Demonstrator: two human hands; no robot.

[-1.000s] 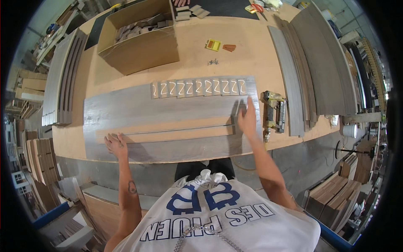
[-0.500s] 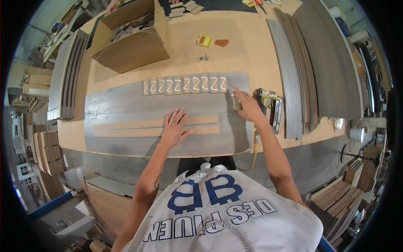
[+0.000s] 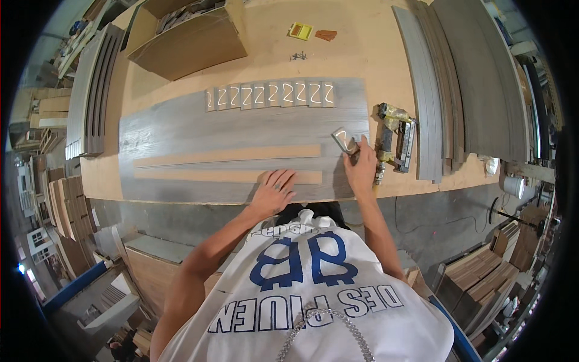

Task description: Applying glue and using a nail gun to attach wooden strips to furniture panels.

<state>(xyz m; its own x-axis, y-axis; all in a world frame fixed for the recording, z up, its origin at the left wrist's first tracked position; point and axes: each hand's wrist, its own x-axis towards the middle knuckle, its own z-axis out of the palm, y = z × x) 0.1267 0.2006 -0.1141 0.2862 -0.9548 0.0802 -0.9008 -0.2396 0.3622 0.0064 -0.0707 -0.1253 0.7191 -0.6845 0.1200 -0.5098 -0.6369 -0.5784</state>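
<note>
Right hand point(image 3: 363, 169) and left hand point(image 3: 274, 194) are apart: the right has its fingers closed around the near end of a small block point(image 3: 344, 141), while the left lies with loosened fingers on the lower strip point(image 3: 211, 175), toward its right end. The block, over the right part of a wide grey board point(image 3: 163, 130), sits at a slant with a white squiggle facing up; whether it touches the board cannot be told. It looks light and stiff, and the squiggle, probably glue, would be slippery and easily smeared, so the bare edges seem the place to hold it. The thin strip looks light too, likely to bend or slide if pushed; its long edges offer the best grip.

Just beyond lies the upper strip point(image 3: 229, 155), the gap between the two widening rightward. Along the board's far edge runs a row of blocks point(image 3: 271, 95) with similar squiggles, best not brushed by a sleeve or wrist. A nail gun point(image 3: 395, 137) lies just right of the board, crowding the right hand on that side. Farther off on the desk point(image 3: 265, 60) are a cardboard box point(image 3: 193, 54), a yellow case point(image 3: 300, 31) and upright planks point(image 3: 419, 90).
</note>
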